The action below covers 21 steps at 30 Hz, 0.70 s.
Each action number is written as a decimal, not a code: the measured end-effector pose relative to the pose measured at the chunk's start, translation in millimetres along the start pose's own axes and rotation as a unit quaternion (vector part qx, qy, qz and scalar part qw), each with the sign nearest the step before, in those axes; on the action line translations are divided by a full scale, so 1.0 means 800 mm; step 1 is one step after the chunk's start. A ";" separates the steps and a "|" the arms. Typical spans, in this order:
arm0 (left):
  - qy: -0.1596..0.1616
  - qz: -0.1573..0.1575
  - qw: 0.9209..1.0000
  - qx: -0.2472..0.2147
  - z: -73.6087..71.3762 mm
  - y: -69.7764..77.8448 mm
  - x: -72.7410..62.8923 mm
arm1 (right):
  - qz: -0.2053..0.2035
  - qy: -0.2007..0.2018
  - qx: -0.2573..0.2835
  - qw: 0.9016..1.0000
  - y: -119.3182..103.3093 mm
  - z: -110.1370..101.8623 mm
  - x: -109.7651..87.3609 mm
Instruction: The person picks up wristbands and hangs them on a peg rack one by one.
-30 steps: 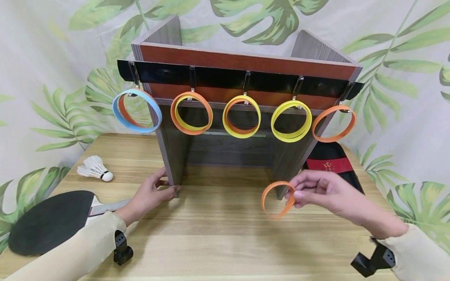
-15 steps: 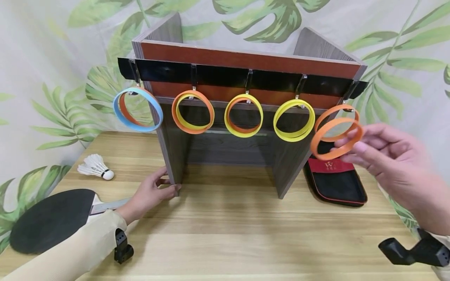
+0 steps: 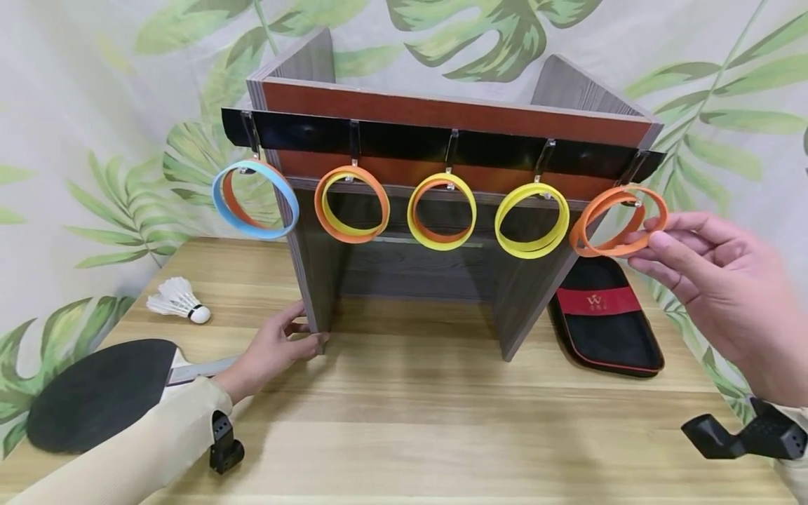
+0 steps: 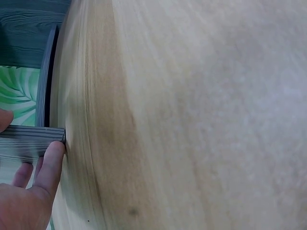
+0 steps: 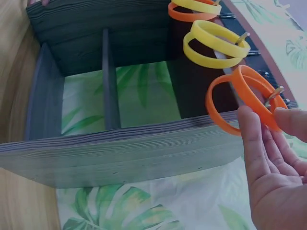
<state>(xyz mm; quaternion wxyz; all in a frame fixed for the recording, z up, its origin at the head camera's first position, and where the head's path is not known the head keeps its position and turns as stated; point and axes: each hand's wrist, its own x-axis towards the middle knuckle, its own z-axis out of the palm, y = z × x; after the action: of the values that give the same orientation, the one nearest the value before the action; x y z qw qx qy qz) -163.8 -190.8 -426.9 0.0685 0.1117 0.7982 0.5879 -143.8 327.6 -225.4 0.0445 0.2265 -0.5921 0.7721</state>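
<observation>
My right hand [image 3: 726, 287] pinches an orange ring [image 3: 663, 209] between thumb and fingers at the far-right hook. In the right wrist view the hook's metal tip [image 5: 274, 96] shows inside that orange ring [image 5: 252, 93], beside another hanging orange ring [image 5: 213, 103]. The hooks sit on a black strip [image 3: 404, 139] across a grey wooden rack [image 3: 519, 308]. Low on the rack's left side panel [image 4: 29, 132], my left hand [image 3: 268, 354] grips the front edge, thumb and fingers on opposite faces.
Yellow rings [image 3: 532, 249], a yellow-orange pair [image 3: 442, 245], an orange-yellow pair [image 3: 352, 238] and a blue ring [image 3: 287, 200] with an orange one hang leftward. A shuttlecock [image 3: 179, 300] and table tennis bat [image 3: 104, 396] lie left, a black case [image 3: 609, 337] right.
My right hand has lifted the orange ring from low by the rack's right leg up and rightward to the far-right hook. My left hand has stayed on the panel.
</observation>
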 end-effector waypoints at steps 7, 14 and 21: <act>-0.001 0.002 1.000 0.001 0.002 -0.003 0.002 | 0.027 -0.016 -0.007 0.999 0.014 -0.001 -0.004; -0.003 0.011 1.000 -0.003 0.003 0.001 0.002 | 0.034 -0.035 -0.038 0.998 0.017 0.001 -0.005; -0.004 0.033 0.998 0.061 -0.006 0.003 0.002 | 0.055 -0.062 -0.047 0.995 0.030 0.004 -0.009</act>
<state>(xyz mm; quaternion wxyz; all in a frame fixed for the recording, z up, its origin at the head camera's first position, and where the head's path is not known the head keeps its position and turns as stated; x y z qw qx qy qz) -166.2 -194.0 -423.3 0.0448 0.1446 0.8283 0.5394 -144.2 318.7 -249.5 -0.0244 0.2390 -0.6408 0.7292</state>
